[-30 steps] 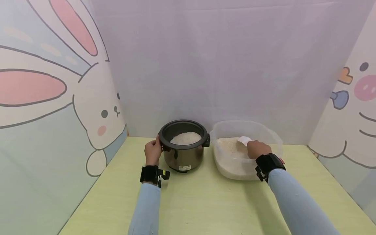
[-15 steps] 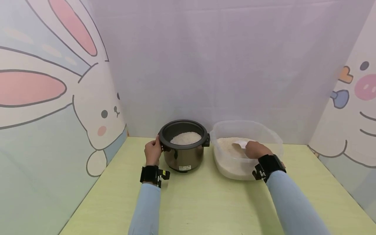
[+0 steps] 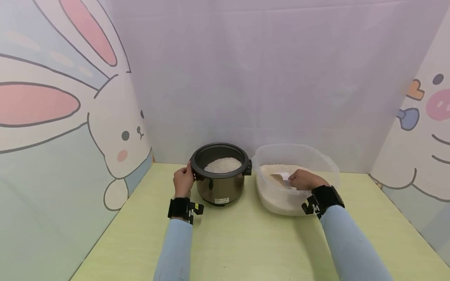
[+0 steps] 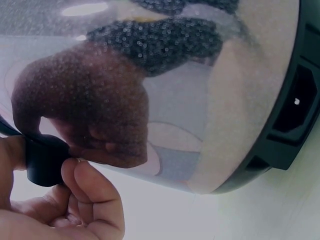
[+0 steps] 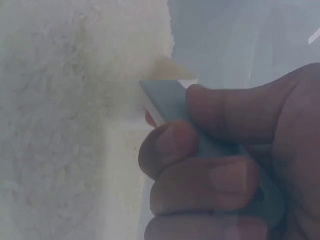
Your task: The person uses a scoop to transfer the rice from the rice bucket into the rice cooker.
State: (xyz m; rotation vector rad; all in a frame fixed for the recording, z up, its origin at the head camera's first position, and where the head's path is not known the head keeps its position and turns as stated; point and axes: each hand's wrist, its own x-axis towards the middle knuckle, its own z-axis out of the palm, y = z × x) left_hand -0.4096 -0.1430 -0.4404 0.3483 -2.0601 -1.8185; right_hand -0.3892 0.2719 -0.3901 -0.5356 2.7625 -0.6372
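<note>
At the rice cooker's left side my left hand [image 3: 183,181] grips the small black side handle [image 4: 47,160], thumb and fingers around it. The rice cooker [image 3: 220,189] is dark and shiny, lidless, with white rice [image 3: 223,165] in its black pot. My right hand [image 3: 305,180] reaches inside a clear plastic bin [image 3: 293,147] and holds a white scoop [image 3: 282,176] by its handle. In the right wrist view, fingers and thumb wrap the scoop handle [image 5: 170,97]. The scoop's head is down at the rice [image 3: 277,168] in the bin, partly hidden.
Cooker and bin stand side by side on a pale green table [image 3: 242,246], close to the lilac back curtain [image 3: 263,78]. Cartoon-printed panels rise on the left [image 3: 45,175] and right. The cooker's right handle [image 3: 247,168] lies close to the bin's rim.
In the bin, my right hand has turned and shifted slightly left, and the scoop has moved left and lower into the rice. My left hand and the cooker have stayed in place.
</note>
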